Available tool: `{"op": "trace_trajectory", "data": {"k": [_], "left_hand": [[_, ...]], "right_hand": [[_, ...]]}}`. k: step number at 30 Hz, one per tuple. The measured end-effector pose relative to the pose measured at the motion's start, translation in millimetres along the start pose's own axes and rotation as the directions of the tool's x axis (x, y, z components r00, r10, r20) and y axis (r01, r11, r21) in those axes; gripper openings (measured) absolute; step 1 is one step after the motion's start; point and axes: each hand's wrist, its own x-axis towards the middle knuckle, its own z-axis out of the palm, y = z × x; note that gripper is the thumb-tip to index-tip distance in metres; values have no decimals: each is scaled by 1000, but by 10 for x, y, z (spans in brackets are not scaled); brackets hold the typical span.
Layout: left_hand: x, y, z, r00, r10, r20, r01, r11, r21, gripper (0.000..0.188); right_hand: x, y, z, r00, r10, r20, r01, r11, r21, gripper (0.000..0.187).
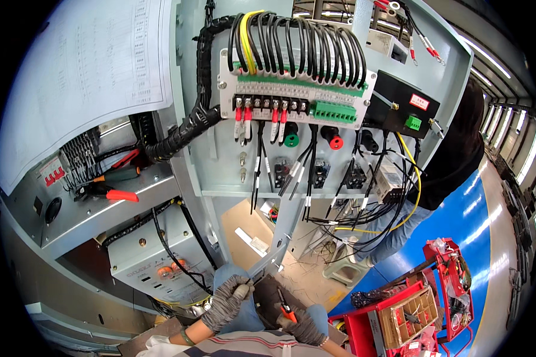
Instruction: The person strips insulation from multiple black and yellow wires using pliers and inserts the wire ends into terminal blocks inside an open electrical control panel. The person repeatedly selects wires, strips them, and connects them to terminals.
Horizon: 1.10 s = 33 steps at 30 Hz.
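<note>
My left hand point(227, 302), in a grey glove, is low in front of me with its fingers pinched together. Whatever lies between those fingertips is too small to make out. Beside it, over my lap, my gloved right hand point(307, 329) grips a pair of pliers point(286, 308) with orange-red handles, the dark jaws pointing up and away. The two hands are apart. Beyond them, on an open grey cabinet door point(211, 169), sits a terminal module point(292, 98) with a row of black wires and one yellow wire along its top. Loose black wires point(309, 169) with white sleeves hang below it.
A printed wiring sheet point(89, 77) covers the upper left. Orange- and red-handled tools point(122, 195) lie on the cabinet ledge. A grey box point(161, 268) sits below. At right are a red tool cart point(369, 333), a stool point(345, 271) and another person point(452, 160).
</note>
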Motion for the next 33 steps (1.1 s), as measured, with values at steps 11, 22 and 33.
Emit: {"op": "trace_trajectory", "data": {"k": [11,22,33], "left_hand": [[198,970,193,913,376,160,-390,919,62,16],[1126,1933,1897,361,865,348,-921,271,281,32],[1340,1766,2280,505,848,162,-854,465,232,37]], "right_hand": [[-133,-1527,-1378,451,-594,-666,664,722,-194,15],[289,-2089,-2142,314,-850,-423,425,524,-738,22],[206,-2316,-2268,387,-756,-528,519,652,-553,21]]}}
